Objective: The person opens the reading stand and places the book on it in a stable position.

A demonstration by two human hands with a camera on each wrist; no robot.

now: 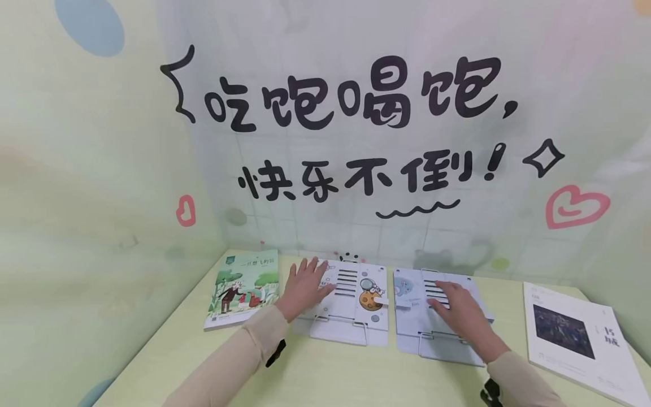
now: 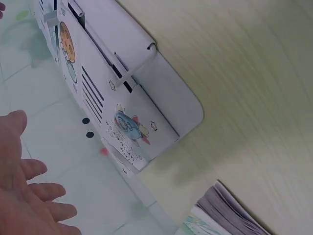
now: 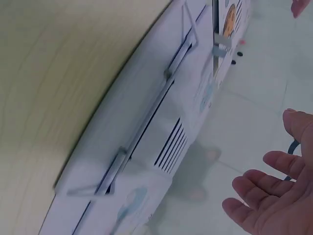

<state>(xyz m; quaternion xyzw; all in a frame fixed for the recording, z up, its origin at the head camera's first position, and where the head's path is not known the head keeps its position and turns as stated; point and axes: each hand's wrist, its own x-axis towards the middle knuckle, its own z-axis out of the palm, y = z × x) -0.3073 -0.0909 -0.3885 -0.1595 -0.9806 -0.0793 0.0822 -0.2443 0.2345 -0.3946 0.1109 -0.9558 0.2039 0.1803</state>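
Observation:
Two white metal book stands are side by side on the table. The left book stand [image 1: 346, 311] bears an astronaut on an orange planet and a rocket [image 2: 129, 128]; the right book stand [image 1: 409, 322] has pale blue animal prints. My left hand [image 1: 304, 289] is over the left stand's outer part, fingers extended and spread; a gap separates it from the panel in the left wrist view. Over the slots of the right stand hovers my right hand [image 1: 460, 311], its fingers loosely bent with nothing between them. Wire page holders [image 3: 110, 171] run along both stands' lower ledges.
A green illustrated book [image 1: 244, 288] lies left of the stands. At the far right lies a white book with a dark picture [image 1: 585, 339]. A printed curtain [image 1: 356, 237] hangs right behind the table. A small tab [image 1: 402, 304] bridges the gap between the stands.

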